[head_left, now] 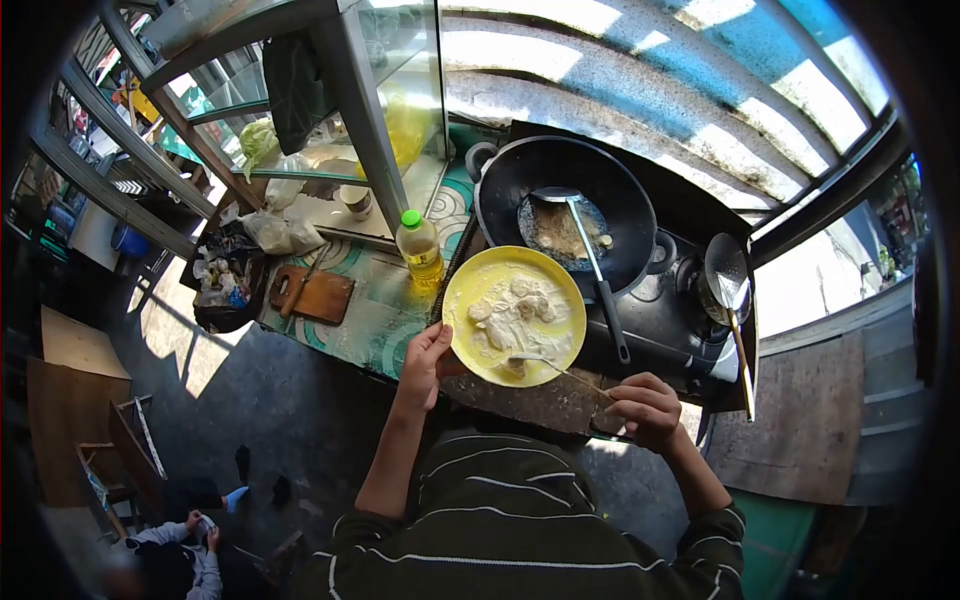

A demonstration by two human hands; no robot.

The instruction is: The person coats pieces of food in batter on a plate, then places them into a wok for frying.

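Note:
My left hand (426, 362) grips the left rim of a yellow plate (458, 300), thumb on top. White flour and several flour-coated pieces (515, 310) lie on the plate. In my right hand (646, 408) is the handle of a spoon (560, 371), its head resting in the flour near the plate's lower edge. Just beyond the plate a black wok (510, 170) sits on the stove, with oil (565, 235) bubbling in its bottom. A spatula (590, 250) leans in the wok, its black handle hanging over the near rim.
A bottle of yellow oil (420, 250) with a green cap stands left of the wok. Further left are a wooden cutting board (322, 296) and a black rubbish bag (222, 315). A strainer (727, 270) rests on the right burner. Another person (185, 550) sits at lower left.

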